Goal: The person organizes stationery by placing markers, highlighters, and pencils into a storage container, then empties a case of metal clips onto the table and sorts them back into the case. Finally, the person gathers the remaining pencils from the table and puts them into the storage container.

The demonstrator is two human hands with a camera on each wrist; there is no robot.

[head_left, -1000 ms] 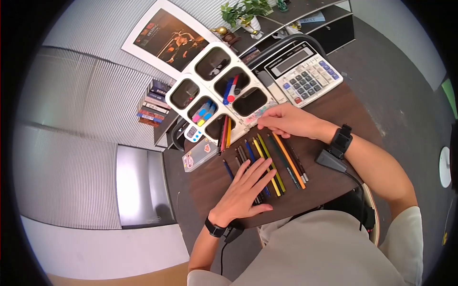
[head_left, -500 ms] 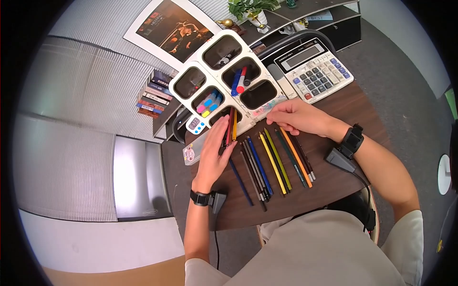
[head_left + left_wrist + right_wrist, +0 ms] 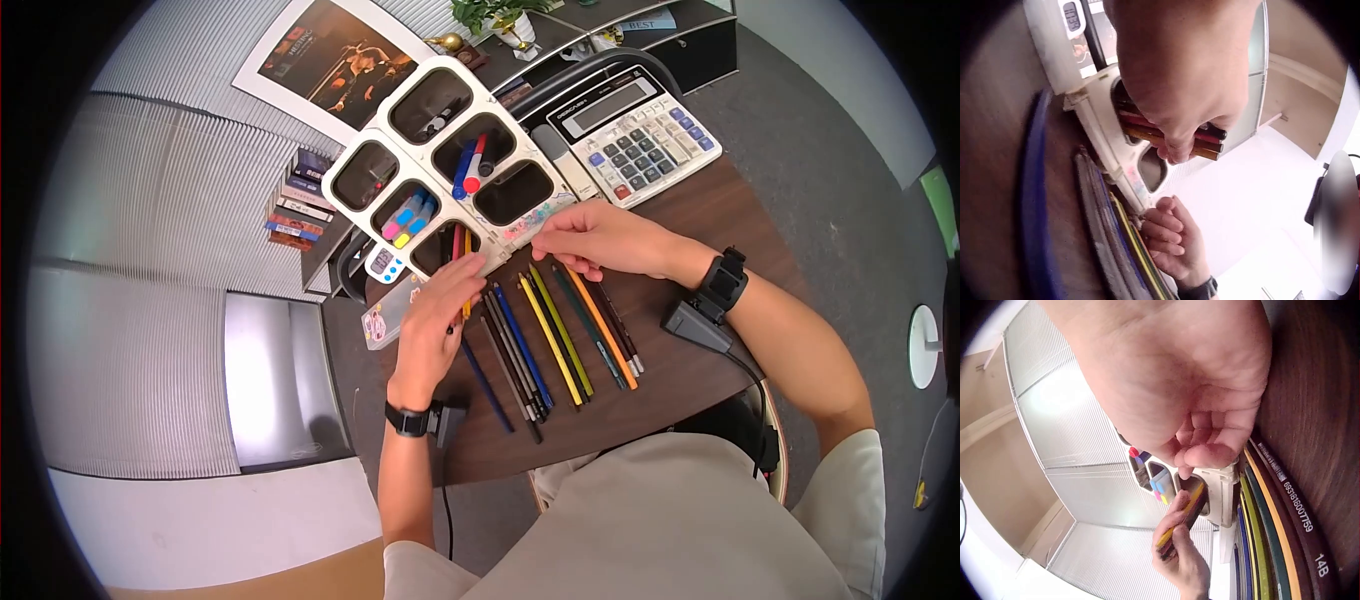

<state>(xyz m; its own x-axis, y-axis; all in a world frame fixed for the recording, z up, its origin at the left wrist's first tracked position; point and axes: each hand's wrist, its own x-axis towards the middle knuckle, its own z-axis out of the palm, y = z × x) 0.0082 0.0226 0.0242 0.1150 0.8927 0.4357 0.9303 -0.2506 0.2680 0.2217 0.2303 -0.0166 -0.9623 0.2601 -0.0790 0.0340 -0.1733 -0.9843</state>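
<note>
In the left wrist view my left hand (image 3: pixel 1179 69) has its fingers and thumb round several red, yellow and dark pencils (image 3: pixel 1207 150). Their other ends stand in the near compartment of the white organizer (image 3: pixel 415 160). From the head view, the left hand (image 3: pixel 430 325) covers part of these pencils. My right hand (image 3: pixel 615 240), loosely curled, lies by the organizer's near edge above the far ends of the laid-out pencils; nothing shows in its fingers. A row of pencils, among them a yellow one (image 3: pixel 548 338) and an orange one (image 3: pixel 603 330), lies between the hands.
Markers (image 3: pixel 466 170) and highlighters (image 3: pixel 407 220) stand in other compartments. A calculator (image 3: pixel 640 150) sits right of the organizer. Left of it are a small timer (image 3: pixel 383 263) and a clear box (image 3: pixel 385 320). Books (image 3: pixel 305 200), a picture and a plant are behind.
My left hand has gone from lying over the row of pencils to the near compartment, where it grips the standing pencils. The right hand has stayed near the organizer's edge.
</note>
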